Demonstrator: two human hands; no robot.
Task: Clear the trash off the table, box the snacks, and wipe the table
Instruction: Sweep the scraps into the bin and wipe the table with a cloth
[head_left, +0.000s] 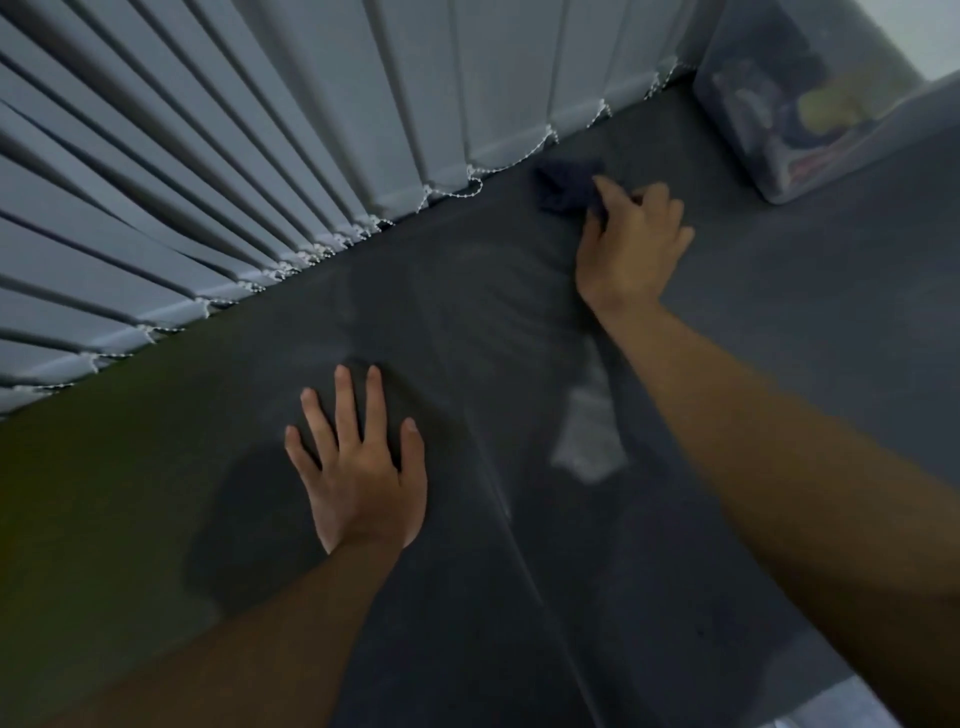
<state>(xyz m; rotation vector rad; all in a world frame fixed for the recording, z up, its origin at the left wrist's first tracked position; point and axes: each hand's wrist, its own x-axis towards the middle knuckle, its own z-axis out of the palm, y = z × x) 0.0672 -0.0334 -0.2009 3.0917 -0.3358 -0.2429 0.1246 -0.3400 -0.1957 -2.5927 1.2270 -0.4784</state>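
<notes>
A dark matte table (779, 322) runs along grey vertical blinds (260, 130) joined by a bead chain. The left hand (358, 467) lies flat with fingers spread. The right hand (631, 244) holds a crumpled dark blue cloth (563, 189) on the tabletop near the blinds. A translucent plastic box (789, 104) (contents blurred) stands at the far right.

Vertical blinds (493, 78) with bead chain (460, 193), seemingly grey
</notes>
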